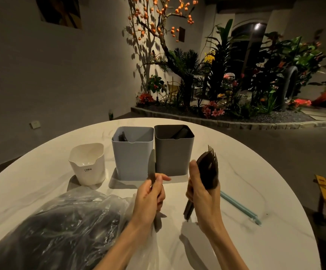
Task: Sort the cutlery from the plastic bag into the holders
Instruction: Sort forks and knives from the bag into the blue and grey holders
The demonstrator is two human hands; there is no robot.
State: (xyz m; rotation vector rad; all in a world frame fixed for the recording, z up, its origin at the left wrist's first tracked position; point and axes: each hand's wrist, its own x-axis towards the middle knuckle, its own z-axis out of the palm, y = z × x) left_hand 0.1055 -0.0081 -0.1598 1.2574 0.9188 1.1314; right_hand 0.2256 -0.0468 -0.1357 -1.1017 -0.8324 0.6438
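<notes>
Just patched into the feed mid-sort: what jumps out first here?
Both hands up over the table's near middle: the left hand grips one dark knife, the right hand a bundle of dark forks. Behind them stand three holders in a row, white, blue, grey; the bag lies near left.

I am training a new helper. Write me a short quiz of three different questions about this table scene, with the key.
1. True or false: the left hand holds a single knife.
2. What does the right hand grip? A) a spoon B) a bundle of forks C) nothing
3. Which holder shows no cutlery inside: the white holder, the blue holder or the grey holder?

Key: 1 true; 2 B; 3 the white holder.
</notes>
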